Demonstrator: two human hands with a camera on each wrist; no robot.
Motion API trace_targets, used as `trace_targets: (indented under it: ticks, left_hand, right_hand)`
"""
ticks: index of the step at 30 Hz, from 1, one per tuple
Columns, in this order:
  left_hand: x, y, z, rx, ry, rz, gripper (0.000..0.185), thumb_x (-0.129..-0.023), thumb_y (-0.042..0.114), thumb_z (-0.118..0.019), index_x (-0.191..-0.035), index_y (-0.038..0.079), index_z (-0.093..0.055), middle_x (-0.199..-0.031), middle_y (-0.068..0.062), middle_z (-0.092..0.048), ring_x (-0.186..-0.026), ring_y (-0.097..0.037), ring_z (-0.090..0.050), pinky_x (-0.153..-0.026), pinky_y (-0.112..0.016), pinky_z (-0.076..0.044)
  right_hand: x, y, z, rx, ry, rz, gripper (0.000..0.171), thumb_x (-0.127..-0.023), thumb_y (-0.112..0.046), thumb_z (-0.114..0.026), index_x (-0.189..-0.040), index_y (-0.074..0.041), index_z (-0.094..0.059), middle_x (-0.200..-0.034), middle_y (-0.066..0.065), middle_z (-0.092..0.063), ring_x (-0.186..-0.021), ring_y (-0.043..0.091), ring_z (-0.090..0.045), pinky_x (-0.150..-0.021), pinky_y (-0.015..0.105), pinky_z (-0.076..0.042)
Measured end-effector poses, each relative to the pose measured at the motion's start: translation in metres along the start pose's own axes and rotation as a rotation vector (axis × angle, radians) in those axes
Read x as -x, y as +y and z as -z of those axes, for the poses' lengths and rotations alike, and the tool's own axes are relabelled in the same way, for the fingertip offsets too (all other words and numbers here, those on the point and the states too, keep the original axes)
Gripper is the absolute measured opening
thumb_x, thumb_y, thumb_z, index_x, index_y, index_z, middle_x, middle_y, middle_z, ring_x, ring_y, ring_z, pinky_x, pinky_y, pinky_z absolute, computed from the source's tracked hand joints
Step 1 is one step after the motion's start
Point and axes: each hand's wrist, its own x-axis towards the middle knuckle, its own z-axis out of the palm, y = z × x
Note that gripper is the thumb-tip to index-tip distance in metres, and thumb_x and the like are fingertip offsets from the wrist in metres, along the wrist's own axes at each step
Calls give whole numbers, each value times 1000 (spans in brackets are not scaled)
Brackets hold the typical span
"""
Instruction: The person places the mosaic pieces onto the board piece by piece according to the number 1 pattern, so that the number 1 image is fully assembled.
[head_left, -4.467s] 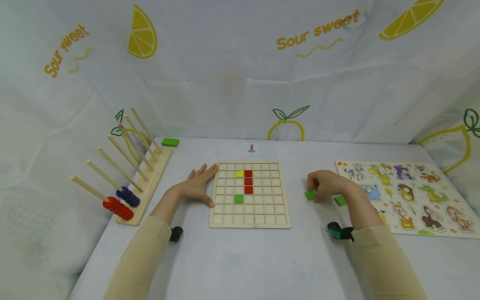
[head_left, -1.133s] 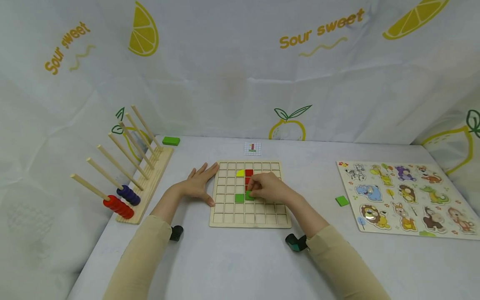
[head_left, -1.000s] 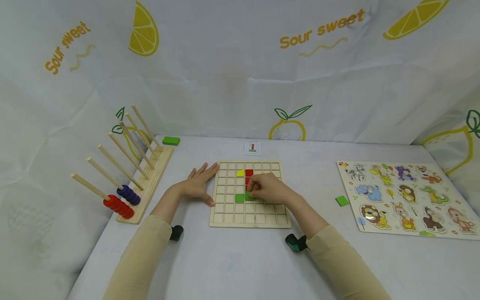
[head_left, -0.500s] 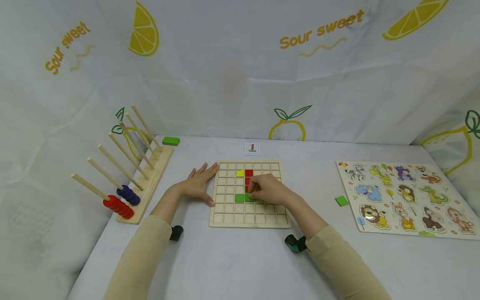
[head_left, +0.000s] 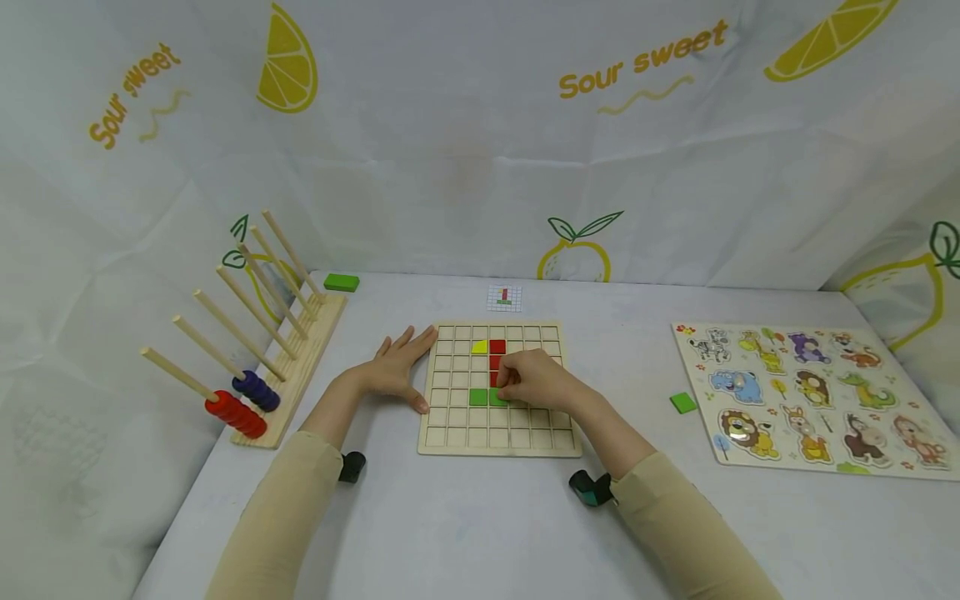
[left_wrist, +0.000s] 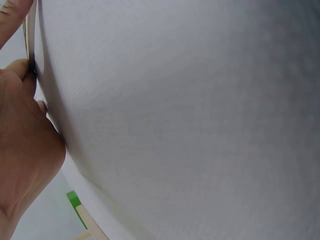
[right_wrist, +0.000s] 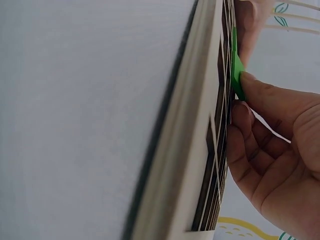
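A wooden grid board point(head_left: 457, 439) lies flat at mid-table. My left hand point(head_left: 393, 372) rests on the table with fingers spread, its index fingertip and thumb touching the board's left edge. With thumb and fingers, my right hand point(head_left: 538, 380) pinches a square green tile point(head_left: 496, 397) in a cell below the column of red tiles point(head_left: 497, 347). The right wrist view shows the thumb against this green tile point(right_wrist: 237, 80), which looks slightly tilted. Just left of it sits another green tile point(head_left: 477, 397). A yellow piece point(head_left: 480, 347) lies beside the top red tile. The right hand partly covers the lower red tiles.
Behind the board lies a small pattern card point(head_left: 505, 298). A loose green tile point(head_left: 682, 403) is beside the animal puzzle point(head_left: 780, 400) at right. At left stands a peg rack point(head_left: 300, 367) with red and blue rings; a green block point(head_left: 342, 283) lies beyond.
My right hand has carried the green tile from the table at right to the board. Over the last second it has lowered into the cell beside the other green tile. The left hand stays put.
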Motion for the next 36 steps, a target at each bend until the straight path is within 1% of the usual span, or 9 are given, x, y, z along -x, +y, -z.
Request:
trace_targets:
  ticks: [11, 16, 20, 26, 36]
  left_hand:
    - [0, -2, 1, 9, -1, -8, 134, -62, 38, -92, -160, 11, -5, -170, -8, 0, -156, -38, 9, -122, -65, 9]
    - [0, -3, 1, -3, -7, 1, 133, -63, 40, -91, -160, 13, -4, -170, -5, 1, -157, -35, 10, -123, -63, 9]
    - [-1, -3, 1, -3, -7, 2, 133, -63, 41, -91, -160, 13, -4, -170, -5, 1, -157, -36, 10, -123, -63, 9]
    - [0, -2, 1, 0, -12, 5, 134, -63, 41, -91, -160, 13, -4, -170, -5, 1, -157, -35, 10, -123, -62, 10]
    - [1, -1, 1, 14, -4, -3, 133, -63, 39, -91, -160, 11, -5, -170, -7, 0, -157, -37, 9, -123, -64, 9]
  right_hand:
    - [-1, 0, -1, 12, -2, -18, 11, -86, -13, -75, -80, -13, -66, -75, -2, -66, -69, 10, -54, -65, 23, -46]
    - [-2, 0, -1, 15, 5, -9, 11, -85, -13, -76, -79, -13, -66, -74, -3, -66, -68, 10, -53, -65, 23, -46]
    - [0, 0, 1, 9, 7, 0, 10, -87, -15, -74, -80, -14, -68, -75, -3, -66, -68, 10, -54, -64, 23, -47]
    - [6, 5, 15, 14, 55, -16, 10, -90, -19, -71, -81, -15, -68, -76, -3, -66, -71, 11, -53, -66, 24, -45]
    - [21, 21, 48, 36, 118, -76, 7, -93, -18, -67, -90, -12, -69, -82, 3, -69, -75, 13, -58, -69, 27, -46]
